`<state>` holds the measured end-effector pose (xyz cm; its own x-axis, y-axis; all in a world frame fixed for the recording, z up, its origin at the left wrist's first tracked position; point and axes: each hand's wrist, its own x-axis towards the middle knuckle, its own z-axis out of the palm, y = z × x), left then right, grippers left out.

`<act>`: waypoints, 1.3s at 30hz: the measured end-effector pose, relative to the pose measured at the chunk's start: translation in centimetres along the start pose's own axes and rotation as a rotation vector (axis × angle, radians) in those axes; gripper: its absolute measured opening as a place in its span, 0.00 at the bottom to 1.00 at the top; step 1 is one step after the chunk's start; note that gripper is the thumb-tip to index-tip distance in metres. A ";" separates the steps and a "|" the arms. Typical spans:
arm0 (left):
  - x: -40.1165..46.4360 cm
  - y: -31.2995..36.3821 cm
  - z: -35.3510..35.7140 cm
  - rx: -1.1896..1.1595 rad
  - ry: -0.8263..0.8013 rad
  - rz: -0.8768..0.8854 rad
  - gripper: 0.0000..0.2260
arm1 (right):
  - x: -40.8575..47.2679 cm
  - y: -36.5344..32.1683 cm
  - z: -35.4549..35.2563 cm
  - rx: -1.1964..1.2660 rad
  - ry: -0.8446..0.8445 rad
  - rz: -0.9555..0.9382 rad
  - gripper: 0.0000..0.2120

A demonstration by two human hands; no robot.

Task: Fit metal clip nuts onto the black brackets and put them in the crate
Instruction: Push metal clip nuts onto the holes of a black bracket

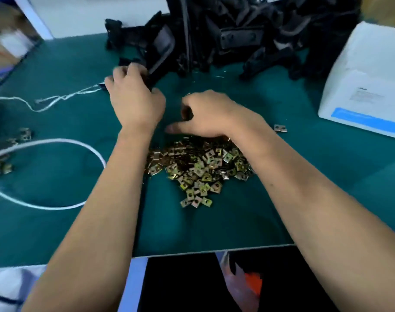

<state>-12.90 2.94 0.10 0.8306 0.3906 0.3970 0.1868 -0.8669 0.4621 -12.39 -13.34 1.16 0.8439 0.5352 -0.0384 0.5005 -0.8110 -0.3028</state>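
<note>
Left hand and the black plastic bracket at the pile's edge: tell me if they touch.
Touching. The head view shows the left hand with fingers curled round the black plastic bracket.

Black bracket [157,64]: plastic, tilted, gripped at lower end, just left of bracket heap [248,30] piled at table's far edge. Clip nuts [198,167]: small square brass-coloured plates, loose heap at mat centre; stray clip nut [280,128] to right.
</note>
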 end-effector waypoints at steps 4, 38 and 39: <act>1.7 -3.7 0.9 0.049 -0.143 -0.016 0.27 | 1.0 -1.3 -0.7 -0.012 -0.182 -0.097 0.21; 0.0 -1.1 1.5 -0.252 -0.125 0.093 0.20 | -3.2 8.2 0.8 0.879 0.317 0.088 0.06; -0.1 -1.1 1.5 -0.181 -0.151 0.120 0.21 | -3.2 8.2 0.8 0.884 0.296 0.100 0.08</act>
<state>-12.38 3.36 -1.62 0.9126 0.2263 0.3406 -0.0028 -0.8295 0.5585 -11.16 -21.48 -1.94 0.9507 0.2920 0.1041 0.1973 -0.3110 -0.9297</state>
